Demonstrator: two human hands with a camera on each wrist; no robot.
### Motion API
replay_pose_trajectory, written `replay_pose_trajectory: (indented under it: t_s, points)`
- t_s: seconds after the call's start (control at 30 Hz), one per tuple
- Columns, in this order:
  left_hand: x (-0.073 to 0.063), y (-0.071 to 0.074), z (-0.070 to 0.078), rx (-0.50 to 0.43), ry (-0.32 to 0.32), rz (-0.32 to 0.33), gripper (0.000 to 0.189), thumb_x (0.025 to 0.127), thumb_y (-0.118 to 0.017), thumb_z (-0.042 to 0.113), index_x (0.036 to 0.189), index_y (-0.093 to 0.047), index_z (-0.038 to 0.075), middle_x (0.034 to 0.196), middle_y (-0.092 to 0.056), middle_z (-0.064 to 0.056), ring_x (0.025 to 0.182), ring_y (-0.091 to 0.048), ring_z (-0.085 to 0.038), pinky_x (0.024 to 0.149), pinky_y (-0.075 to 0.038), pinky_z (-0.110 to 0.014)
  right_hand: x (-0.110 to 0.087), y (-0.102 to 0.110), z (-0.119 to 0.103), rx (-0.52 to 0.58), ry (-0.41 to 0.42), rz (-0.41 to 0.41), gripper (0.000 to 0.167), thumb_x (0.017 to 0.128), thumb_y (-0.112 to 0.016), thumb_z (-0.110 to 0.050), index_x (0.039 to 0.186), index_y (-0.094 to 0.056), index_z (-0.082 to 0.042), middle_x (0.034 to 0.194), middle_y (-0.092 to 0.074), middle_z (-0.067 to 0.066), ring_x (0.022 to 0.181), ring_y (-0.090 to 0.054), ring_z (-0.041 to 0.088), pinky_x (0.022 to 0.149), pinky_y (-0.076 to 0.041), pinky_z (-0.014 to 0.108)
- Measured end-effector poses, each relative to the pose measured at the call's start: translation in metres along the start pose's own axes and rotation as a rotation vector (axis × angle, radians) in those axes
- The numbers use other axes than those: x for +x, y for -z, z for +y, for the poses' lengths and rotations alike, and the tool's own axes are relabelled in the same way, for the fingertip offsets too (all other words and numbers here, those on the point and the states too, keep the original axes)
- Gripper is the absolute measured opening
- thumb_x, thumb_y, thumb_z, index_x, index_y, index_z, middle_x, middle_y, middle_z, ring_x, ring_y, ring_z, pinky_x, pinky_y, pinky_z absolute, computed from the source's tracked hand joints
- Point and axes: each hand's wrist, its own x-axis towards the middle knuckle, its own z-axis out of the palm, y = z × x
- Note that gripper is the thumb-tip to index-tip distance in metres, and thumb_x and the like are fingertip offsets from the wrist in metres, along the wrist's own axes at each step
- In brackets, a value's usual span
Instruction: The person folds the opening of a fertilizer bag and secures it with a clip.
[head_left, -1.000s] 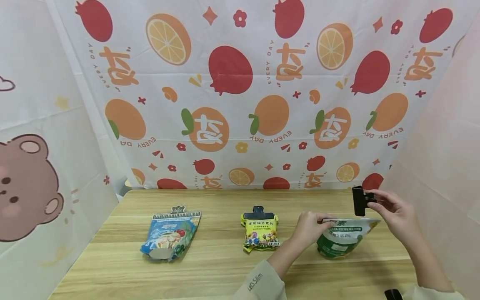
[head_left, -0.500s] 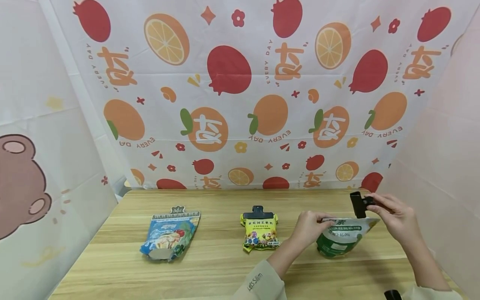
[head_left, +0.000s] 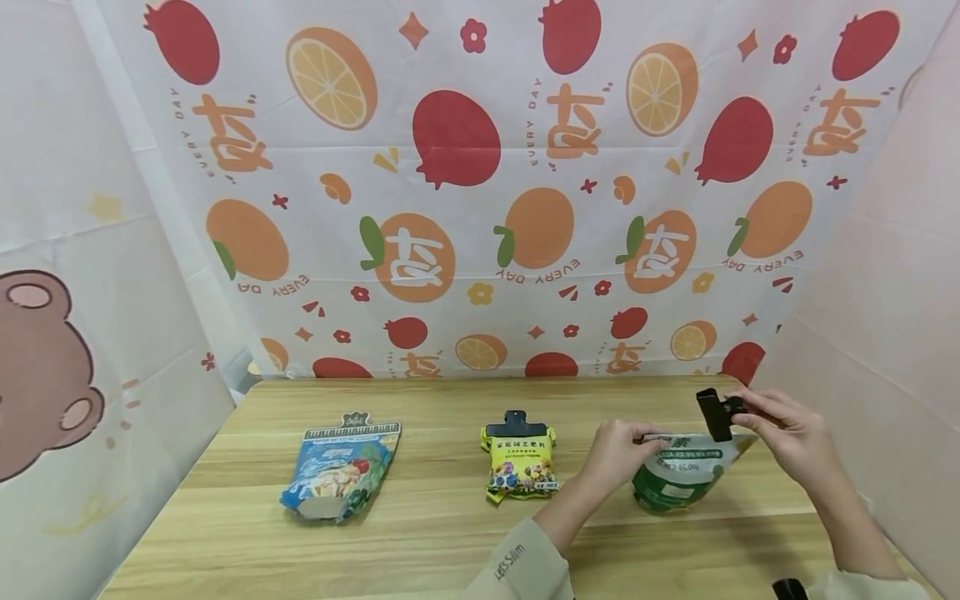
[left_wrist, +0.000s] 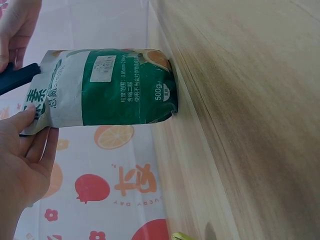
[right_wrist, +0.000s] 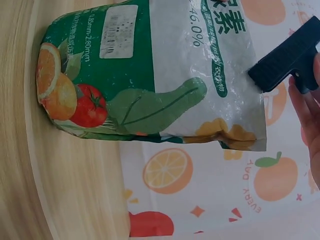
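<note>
A green and white fertilizer bag point(head_left: 678, 475) stands upright on the table at the right, its printed front toward me. My left hand point(head_left: 618, 454) pinches the left end of its top edge between thumb and fingers, as the left wrist view also shows. In my right hand point(head_left: 783, 429) is a black bag clip point(head_left: 715, 414), squeezed by its handles. One end of the clip's long bar overlaps the bag's top edge in the head view. In the right wrist view, the clip point(right_wrist: 285, 55) slants at the bag's top edge, with fingers behind it.
Left of the hands lies a yellow bag point(head_left: 521, 468) closed by a black clip point(head_left: 516, 425). Farther left lies a blue food bag point(head_left: 341, 475) with a grey clip point(head_left: 356, 425). A black object point(head_left: 789, 589) shows at the bottom edge near the right sleeve.
My right hand has lowered the clip from above the bag to its top edge and tilted it. The left hand keeps its pinch, and the bag has hardly moved.
</note>
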Motion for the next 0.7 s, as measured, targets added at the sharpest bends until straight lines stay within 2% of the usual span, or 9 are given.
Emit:
replay_pose_trajectory:
  t_s: [0.2,0.3,0.4,0.47,0.57,0.7]
  points:
    - [0.000,0.000,0.000,0.012,-0.026,0.003,0.014,0.084,-0.068,0.016,0.095,-0.074,0.013,0.089,-0.068,0.009,0.073,-0.054,0.011,0.056,-0.043,-0.008,0.001,0.001,0.002,-0.036,-0.003,-0.106,0.038,0.065,-0.069,0.022,0.100,-0.067,0.008,0.093,-0.064,-0.002,0.086,-0.055,0.000,0.066,-0.042,0.009]
    - [0.000,0.000,0.000,0.011,-0.029,0.003,0.014,0.084,-0.068,0.016,0.096,-0.074,0.013,0.089,-0.068,0.009,0.072,-0.054,0.011,0.054,-0.043,-0.008,0.002,0.001,0.006,-0.024,0.066,-0.146,0.037,0.064,-0.070,0.021,0.098,-0.067,0.008,0.094,-0.064,0.005,0.090,-0.056,0.003,0.069,-0.043,0.009]
    - [-0.001,0.000,-0.001,0.006,-0.028,0.002,0.014,0.083,-0.068,0.016,0.096,-0.074,0.012,0.088,-0.068,0.008,0.070,-0.054,0.011,0.053,-0.043,-0.009,0.004,0.001,0.009,-0.031,0.145,-0.183,0.031,0.068,-0.073,0.011,0.098,-0.068,0.008,0.095,-0.064,0.010,0.093,-0.057,0.003,0.067,-0.043,0.010]
    - [0.000,0.000,-0.001,0.006,-0.028,0.000,0.014,0.084,-0.068,0.016,0.096,-0.074,0.013,0.088,-0.068,0.008,0.068,-0.053,0.011,0.051,-0.042,-0.009,0.006,0.001,0.009,-0.038,0.190,-0.217,0.027,0.072,-0.072,0.001,0.098,-0.068,0.007,0.095,-0.064,0.010,0.089,-0.057,0.003,0.060,-0.042,0.011]
    - [-0.001,0.000,-0.001,0.012,-0.034,0.000,0.015,0.084,-0.068,0.016,0.097,-0.074,0.013,0.089,-0.068,0.008,0.065,-0.052,0.011,0.049,-0.041,-0.010,0.010,0.000,0.008,-0.074,0.227,-0.259,0.026,0.081,-0.066,-0.017,0.097,-0.069,0.003,0.094,-0.064,0.006,0.081,-0.056,0.002,0.056,-0.040,0.011]
    - [-0.001,0.000,-0.001,0.027,-0.041,0.002,0.015,0.084,-0.068,0.016,0.098,-0.074,0.014,0.091,-0.068,0.009,0.063,-0.051,0.011,0.046,-0.039,-0.010,0.015,-0.001,0.004,-0.109,0.283,-0.291,0.037,0.089,-0.053,-0.035,0.095,-0.069,-0.002,0.092,-0.064,0.001,0.075,-0.057,0.003,0.056,-0.042,0.010]
